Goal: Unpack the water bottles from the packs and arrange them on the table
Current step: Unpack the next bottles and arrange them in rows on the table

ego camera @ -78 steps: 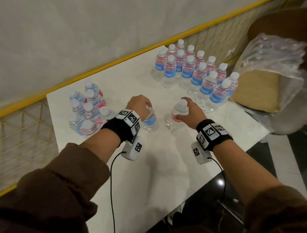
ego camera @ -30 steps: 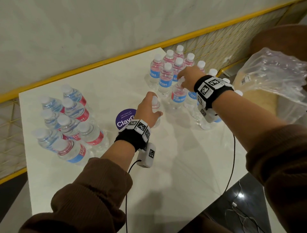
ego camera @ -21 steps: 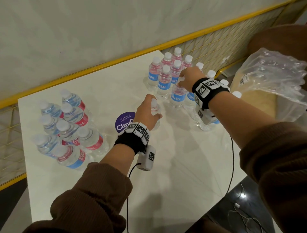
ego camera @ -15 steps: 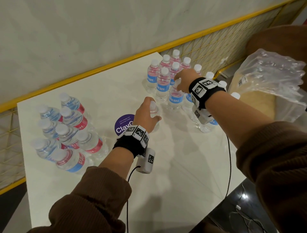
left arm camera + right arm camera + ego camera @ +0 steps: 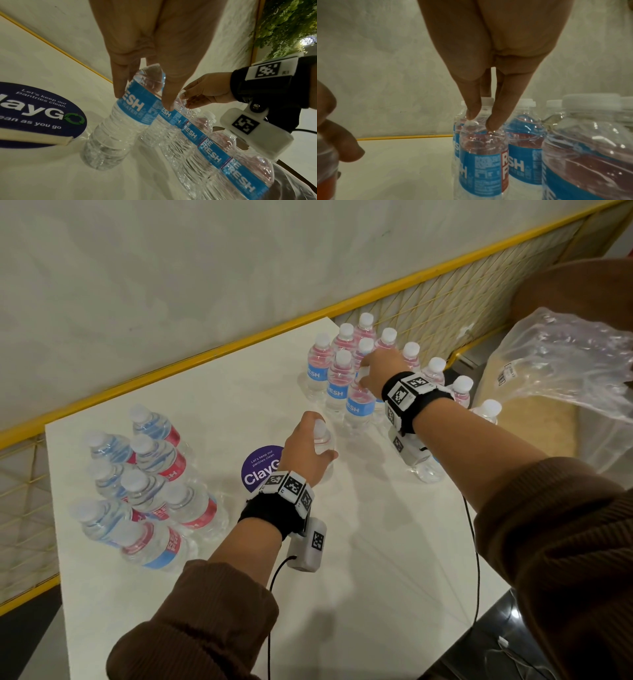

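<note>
Toward the upper right of the head view, our right hand (image 5: 382,369) reaches into the far cluster of bottles (image 5: 346,350) standing in rows at that corner of the table (image 5: 376,577). Its fingertips (image 5: 471,115) are together around the neck of the front bottle (image 5: 482,159), just under the white cap, pinching it from above. Near the middle of the frame, our left hand (image 5: 308,453) is wrapped round the shoulder of a single bottle (image 5: 120,124), fingers curled on its blue label; its base appears to sit on the table just beside the purple round sticker (image 5: 258,472).

To do this step well, we judge each bottle should be set upright and flush with its neighbours, so the row stays straight. A grip on the neck alone lets the thin body swing, so we should lower it slowly and let go only once the base sits flat. The left bottle belongs at the end of that row; sliding it could tip it.

At the left of the frame a second cluster (image 5: 144,484) stands, and crumpled plastic wrap (image 5: 561,364) lies off the table at the right edge.
</note>
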Motion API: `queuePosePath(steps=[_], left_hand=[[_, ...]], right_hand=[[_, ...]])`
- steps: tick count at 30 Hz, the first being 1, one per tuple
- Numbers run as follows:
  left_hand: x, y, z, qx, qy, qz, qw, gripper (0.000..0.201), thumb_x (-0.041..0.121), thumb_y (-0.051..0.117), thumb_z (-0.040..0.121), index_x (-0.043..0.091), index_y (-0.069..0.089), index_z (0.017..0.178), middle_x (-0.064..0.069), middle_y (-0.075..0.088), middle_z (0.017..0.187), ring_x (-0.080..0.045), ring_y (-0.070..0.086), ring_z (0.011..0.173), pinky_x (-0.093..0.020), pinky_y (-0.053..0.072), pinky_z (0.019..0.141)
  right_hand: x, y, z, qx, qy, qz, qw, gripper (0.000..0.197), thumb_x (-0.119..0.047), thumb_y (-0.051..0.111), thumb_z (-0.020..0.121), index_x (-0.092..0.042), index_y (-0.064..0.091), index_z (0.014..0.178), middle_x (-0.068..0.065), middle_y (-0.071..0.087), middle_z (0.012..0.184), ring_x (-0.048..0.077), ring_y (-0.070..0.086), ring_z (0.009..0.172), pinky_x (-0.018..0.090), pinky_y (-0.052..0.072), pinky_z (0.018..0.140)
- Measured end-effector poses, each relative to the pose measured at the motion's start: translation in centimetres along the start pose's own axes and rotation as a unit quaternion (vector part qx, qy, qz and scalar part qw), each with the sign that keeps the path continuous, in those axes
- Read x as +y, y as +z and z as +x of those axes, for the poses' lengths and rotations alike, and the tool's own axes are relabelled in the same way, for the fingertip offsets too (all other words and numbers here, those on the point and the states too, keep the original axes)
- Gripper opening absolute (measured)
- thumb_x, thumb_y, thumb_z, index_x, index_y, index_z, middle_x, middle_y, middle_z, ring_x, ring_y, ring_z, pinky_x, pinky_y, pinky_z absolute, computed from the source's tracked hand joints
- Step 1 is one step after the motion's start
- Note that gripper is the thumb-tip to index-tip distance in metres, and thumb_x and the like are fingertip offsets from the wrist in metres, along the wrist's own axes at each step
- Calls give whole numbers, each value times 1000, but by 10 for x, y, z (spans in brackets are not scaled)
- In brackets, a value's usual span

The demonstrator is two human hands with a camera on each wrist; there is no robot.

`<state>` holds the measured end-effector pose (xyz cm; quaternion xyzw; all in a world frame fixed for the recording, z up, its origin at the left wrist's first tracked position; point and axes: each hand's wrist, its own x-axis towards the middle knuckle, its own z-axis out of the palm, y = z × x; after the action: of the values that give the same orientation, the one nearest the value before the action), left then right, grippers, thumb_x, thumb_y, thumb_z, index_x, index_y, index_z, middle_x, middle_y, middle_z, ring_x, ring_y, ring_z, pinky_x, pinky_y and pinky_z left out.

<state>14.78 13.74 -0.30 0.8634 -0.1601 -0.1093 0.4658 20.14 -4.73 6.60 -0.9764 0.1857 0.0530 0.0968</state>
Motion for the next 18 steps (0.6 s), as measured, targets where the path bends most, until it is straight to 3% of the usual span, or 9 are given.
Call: queuePosePath(steps=[7,12,14,16,18], left_hand=[[1,-1,0,0,-2,6,1000,48,10,73,76,17,42,111,2,51,100,-22,51,92,-37,46,86],[1,-1,0,-3,-5,4,1000,48,10,73,77,17,42,113,3,50,101,-22,51,93,-33,45,83],[1,-2,0,-8,-2,8,1000,50,11,73,76,16,42,115,2,50,101,-23,52,94,-31,44,81],[3,-4,2,-20,-5,25,999,54,12,75,76,15,41,118,0,50,105,-23,52,98,-29,41,80],[5,-9,3,-45,-34,38,998,66,15,77,74,14,37,127,-5,51,119,-24,52,110,-27,39,86]], right_hand=[[0,2,1,8,9,24,1000,38,-17,60,88,-5,56,124,16,57,123,32,53,116,36,46,93],[0,2,-16,31,15,60,998,49,-17,57,89,-10,43,135,17,49,132,33,51,119,39,45,95],[-8,3,-32,42,-16,99,994,50,-19,57,89,-13,42,136,14,49,131,31,52,118,37,45,94],[-20,6,-55,1,-79,133,988,47,-29,58,90,-15,45,134,11,56,124,26,55,113,29,42,89],[-33,12,-74,-48,-132,128,982,47,-40,53,92,-17,48,132,8,61,117,23,56,108,25,38,83]])
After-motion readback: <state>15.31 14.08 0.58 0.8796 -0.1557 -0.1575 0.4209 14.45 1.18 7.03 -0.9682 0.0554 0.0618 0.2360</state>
